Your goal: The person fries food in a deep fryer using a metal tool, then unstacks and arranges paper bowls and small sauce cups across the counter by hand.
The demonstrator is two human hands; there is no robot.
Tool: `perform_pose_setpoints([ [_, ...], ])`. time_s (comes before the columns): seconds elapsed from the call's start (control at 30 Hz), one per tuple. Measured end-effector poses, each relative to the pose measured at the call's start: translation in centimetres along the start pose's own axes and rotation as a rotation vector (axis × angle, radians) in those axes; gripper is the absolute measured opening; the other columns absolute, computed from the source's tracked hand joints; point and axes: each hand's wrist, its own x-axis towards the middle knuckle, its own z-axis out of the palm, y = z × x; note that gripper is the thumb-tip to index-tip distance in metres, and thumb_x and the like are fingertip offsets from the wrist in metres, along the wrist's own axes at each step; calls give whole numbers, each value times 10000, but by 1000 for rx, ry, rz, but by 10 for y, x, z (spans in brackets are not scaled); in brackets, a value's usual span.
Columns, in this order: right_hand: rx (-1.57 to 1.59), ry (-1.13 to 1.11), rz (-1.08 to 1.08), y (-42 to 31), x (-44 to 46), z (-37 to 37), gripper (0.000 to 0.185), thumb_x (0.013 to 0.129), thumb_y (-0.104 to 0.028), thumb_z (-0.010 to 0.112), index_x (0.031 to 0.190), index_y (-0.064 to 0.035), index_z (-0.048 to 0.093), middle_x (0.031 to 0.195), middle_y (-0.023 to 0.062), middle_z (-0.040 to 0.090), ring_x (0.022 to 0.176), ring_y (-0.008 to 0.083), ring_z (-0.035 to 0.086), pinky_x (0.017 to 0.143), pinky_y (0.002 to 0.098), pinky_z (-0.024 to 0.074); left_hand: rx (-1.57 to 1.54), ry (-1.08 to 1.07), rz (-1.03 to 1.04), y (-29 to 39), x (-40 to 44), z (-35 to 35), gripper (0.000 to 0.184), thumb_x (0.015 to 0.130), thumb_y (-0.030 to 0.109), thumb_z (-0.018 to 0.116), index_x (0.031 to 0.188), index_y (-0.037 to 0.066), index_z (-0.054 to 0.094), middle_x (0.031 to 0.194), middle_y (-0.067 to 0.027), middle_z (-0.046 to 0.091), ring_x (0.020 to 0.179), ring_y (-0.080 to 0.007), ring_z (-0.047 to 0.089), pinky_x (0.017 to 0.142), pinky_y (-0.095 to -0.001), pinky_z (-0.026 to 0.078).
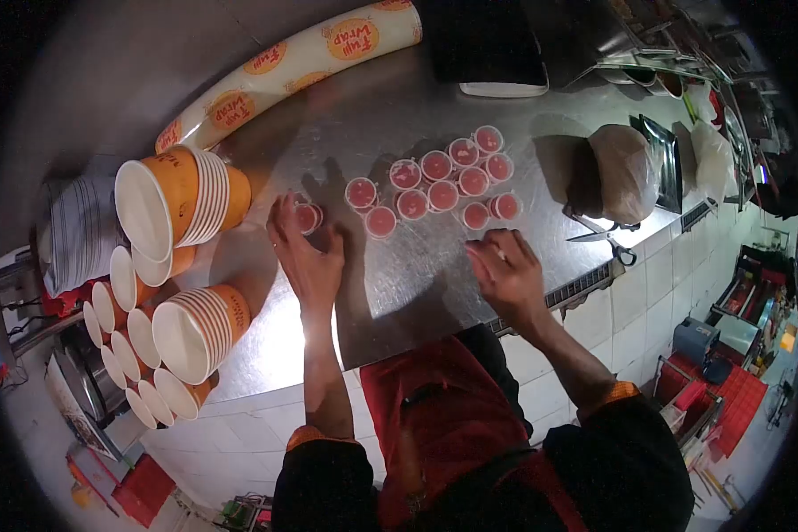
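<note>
Several small clear cups with a pinkish-red filling (436, 165) stand in clustered rows on the metal counter (399, 293). Apart from them, to the left, is another small cup (308, 217). My left hand (306, 253) is around that cup, its thumb and fingers spread to either side; whether they press on it is unclear. Just below the two nearest cups on the right, my right hand (507, 270) hovers with its fingers curled together. What it holds, if anything, is too small to make out.
Stacked orange paper cups (182, 204) fill the left side. A long wrap roll (301, 66) lies along the back. Scissors (605, 235) rest near the right edge, beside a plastic-wrapped bundle (625, 173). A dark tray (661, 164) stands behind the bundle.
</note>
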Motion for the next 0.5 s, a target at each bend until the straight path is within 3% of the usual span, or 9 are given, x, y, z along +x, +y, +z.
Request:
perform_pose_setpoints([
  [0.03, -19, 57, -4, 0, 2, 8, 292, 750, -32, 623, 1041, -26, 603, 1018, 135, 520, 864, 310, 552, 695, 408, 490, 19, 3, -6, 3, 3, 0, 633, 728, 7, 652, 1304, 57, 394, 1262, -222, 418, 1189, -386, 431, 968, -439, 397],
  [0.1, -54, 187, 26, -2, 7, 15, 271, 742, -40, 642, 1008, -14, 601, 946, 130, 516, 824, 295, 553, 678, 411, 480, -18, -40, -38, -3, 3, 0, 600, 738, 11, 654, 1286, 52, 414, 1214, -212, 461, 1138, -373, 474, 940, -429, 416],
  [0.23, -22, 234, 38, -4, 5, -3, 275, 739, -43, 660, 1008, -27, 605, 925, 128, 512, 817, 292, 554, 678, 412, 476, -44, -101, -83, -6, -17, -3, 521, 758, 26, 665, 1240, 44, 469, 1091, -189, 549, 1015, -349, 552, 882, -418, 447],
  [0.47, -18, 260, 152, 12, -2, -19, 254, 753, -45, 659, 999, -35, 596, 909, 121, 510, 816, 299, 551, 687, 398, 469, -201, -259, -45, 36, -105, 21, 632, 707, -35, 686, 1292, 85, 477, 1158, -169, 552, 1030, -346, 548, 871, -405, 475],
  [0.5, 10, 278, 203, 13, -2, -19, 250, 754, -47, 657, 996, -35, 592, 907, 121, 514, 818, 304, 550, 695, 397, 467, -198, -255, 39, 48, -109, 28, 650, 693, -46, 687, 1293, 89, 478, 1162, -170, 549, 1030, -345, 546, 865, -407, 477],
])
